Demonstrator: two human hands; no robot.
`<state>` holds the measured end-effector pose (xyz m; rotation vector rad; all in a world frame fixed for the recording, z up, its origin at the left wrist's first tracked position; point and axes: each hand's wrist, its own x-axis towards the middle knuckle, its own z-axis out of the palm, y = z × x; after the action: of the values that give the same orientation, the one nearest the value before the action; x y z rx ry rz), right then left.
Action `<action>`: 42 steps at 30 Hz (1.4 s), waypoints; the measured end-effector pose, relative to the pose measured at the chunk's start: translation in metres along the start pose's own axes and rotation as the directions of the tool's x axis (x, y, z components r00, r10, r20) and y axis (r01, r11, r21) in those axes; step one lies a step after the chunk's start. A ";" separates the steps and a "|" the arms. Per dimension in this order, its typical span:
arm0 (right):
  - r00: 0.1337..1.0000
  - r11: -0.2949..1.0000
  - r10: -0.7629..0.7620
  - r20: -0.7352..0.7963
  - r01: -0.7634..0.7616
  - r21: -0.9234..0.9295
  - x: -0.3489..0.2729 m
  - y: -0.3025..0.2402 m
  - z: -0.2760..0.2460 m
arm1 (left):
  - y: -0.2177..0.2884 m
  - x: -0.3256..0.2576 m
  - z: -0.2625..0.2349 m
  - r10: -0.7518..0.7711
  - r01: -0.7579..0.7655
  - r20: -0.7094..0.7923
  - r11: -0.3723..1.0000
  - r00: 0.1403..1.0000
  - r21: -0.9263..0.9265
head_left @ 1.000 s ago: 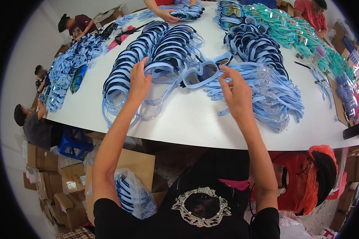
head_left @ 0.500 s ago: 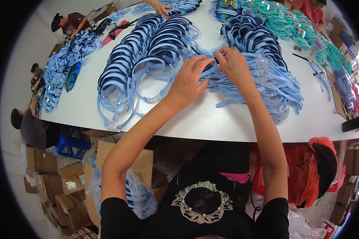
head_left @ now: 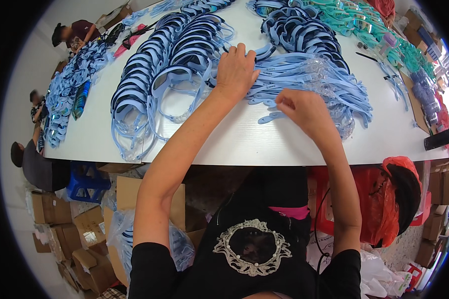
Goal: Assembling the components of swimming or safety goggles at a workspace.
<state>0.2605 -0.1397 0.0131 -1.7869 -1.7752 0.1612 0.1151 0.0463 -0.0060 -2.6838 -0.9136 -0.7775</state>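
Note:
My left hand is closed over a pair of light blue swim goggles, which the fingers partly cover. My right hand hovers at the near-left edge of a pile of light blue straps. Its fingers curl in toward the thumb, and anything between them is too small to make out. One loose strap end sticks out below that hand. Clear plastic buckles lie among the straps. Two long rows of blue goggles stretch away to the left, and another row lies behind the strap pile.
Teal goggles cover the far right of the white table. A dark cylinder lies at its right edge. Co-workers work along the left side. Below stand cardboard boxes, a blue stool and a red bag.
My hands have moved apart: the right one has left the goggles and come down to the strap pile's near edge. The left stays at the goggles. A co-worker's hand at the far side has gone from view.

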 end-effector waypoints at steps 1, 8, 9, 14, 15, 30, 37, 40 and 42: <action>0.998 0.993 -0.070 -0.004 0.070 -0.096 -0.009 0.005 0.006 | 0.001 0.004 0.002 -0.020 0.019 0.013 1.000 1.000 0.024; 0.969 0.972 -0.216 -0.122 0.202 -0.116 -0.028 0.003 0.005 | -0.009 0.006 -0.003 -0.089 0.090 0.010 0.996 0.996 -0.003; 0.962 0.977 -0.213 -0.171 0.211 -0.031 -0.027 -0.001 -0.001 | -0.009 0.002 -0.012 -0.102 0.102 0.006 0.995 0.995 0.019; 0.925 0.722 0.164 -0.344 0.125 0.681 -0.021 -0.018 -0.012 | -0.017 -0.018 -0.043 -0.232 0.203 -0.062 0.931 0.971 -0.305; 0.924 0.694 0.189 -0.332 0.114 0.711 -0.015 -0.024 -0.016 | -0.018 -0.019 -0.053 -0.271 0.230 -0.050 0.891 0.961 -0.392; 0.914 0.687 0.313 -0.258 -0.030 0.726 0.014 -0.003 0.042 | 0.015 -0.060 -0.028 -0.006 -0.007 -0.093 0.991 0.996 -0.135; 0.951 0.687 0.266 -0.159 -0.071 0.723 0.008 -0.006 0.043 | 0.009 -0.045 -0.024 -0.070 0.087 0.091 0.977 0.993 -0.197; 0.949 0.618 0.256 -0.187 -0.012 0.786 0.008 -0.004 0.042 | 0.004 -0.046 -0.049 -0.141 0.156 0.066 0.877 0.988 -0.454; 0.950 0.508 0.260 -0.175 0.019 0.861 0.009 -0.005 0.042 | 0.000 -0.046 -0.074 -0.195 0.205 0.091 0.718 0.977 -0.665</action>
<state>0.2366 -0.1180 -0.0151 -1.0858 -1.0169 0.6877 0.0537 -0.0030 0.0316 -3.2255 -1.1079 -1.3706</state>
